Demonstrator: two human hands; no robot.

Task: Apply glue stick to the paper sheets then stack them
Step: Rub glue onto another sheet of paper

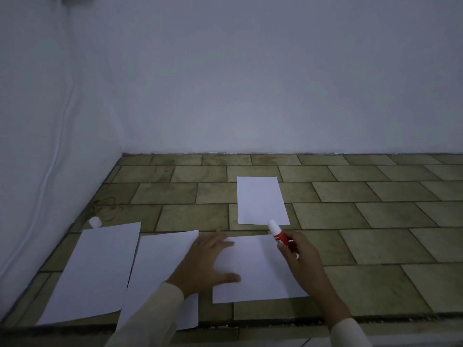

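Your left hand [208,261] lies flat, fingers straight and spread, pressing the left edge of the white rectangular paper sheet [258,269] in front of you on the olive-brown tiled floor [375,246]. Your right hand [300,259] has its fingers curled round a red glue stick [279,235], held tilted with its white tip pointing away from you by that sheet's far right corner. To the left lie the middle sheet [157,266], partly under your left sleeve, and the leftmost sheet [95,274], their edges meeting. A fourth sheet [261,200] lies farther off, toward the pale wall [250,96]. A small white cap [95,222] sits just behind the leftmost sheet.
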